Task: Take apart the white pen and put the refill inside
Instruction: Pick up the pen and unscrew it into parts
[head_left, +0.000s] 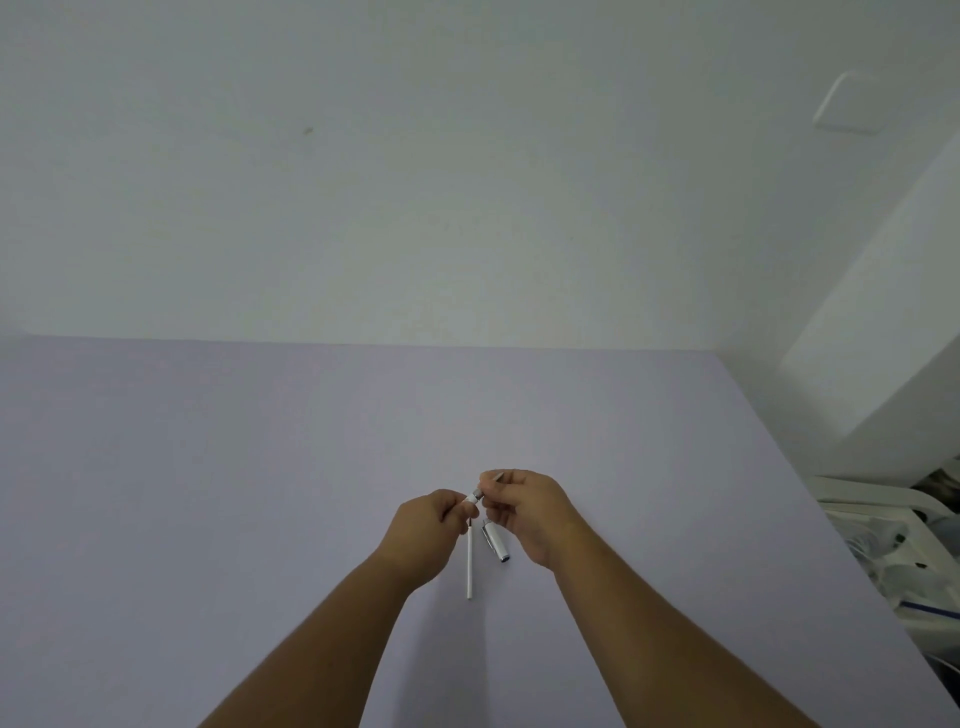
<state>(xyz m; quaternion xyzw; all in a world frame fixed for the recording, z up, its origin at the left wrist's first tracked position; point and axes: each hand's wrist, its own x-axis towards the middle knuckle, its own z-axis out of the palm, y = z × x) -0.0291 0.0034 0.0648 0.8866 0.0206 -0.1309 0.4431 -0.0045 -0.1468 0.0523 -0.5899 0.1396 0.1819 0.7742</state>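
We found both bare forearms reaching forward from the near edge of the pale lilac table (260, 441), converging above its middle, nearer the near edge than the far one. The left hand (423, 540) was raised off the surface, knuckles up, its fingers curled closed around a short white pen section (474, 495) with a metallic collar at the end facing the other hand. The right hand (524, 512) was held at the same height, wrist bent slightly inward, thumb and forefinger pinched on a thin grey tip (496, 476) that stood out from that collar; its remaining fingers were loosely folded. We could not tell whether that tip belonged to the refill or to the pen's nose. Below the hands, two parts lay flat on the table: a long slim white tube (470, 566), pointing toward the near edge, and just to its right, apart from it, a shorter white cap (495, 543) with a metal clip, angled slightly toward the right edge. The white wall (415, 182) rose behind the far edge.
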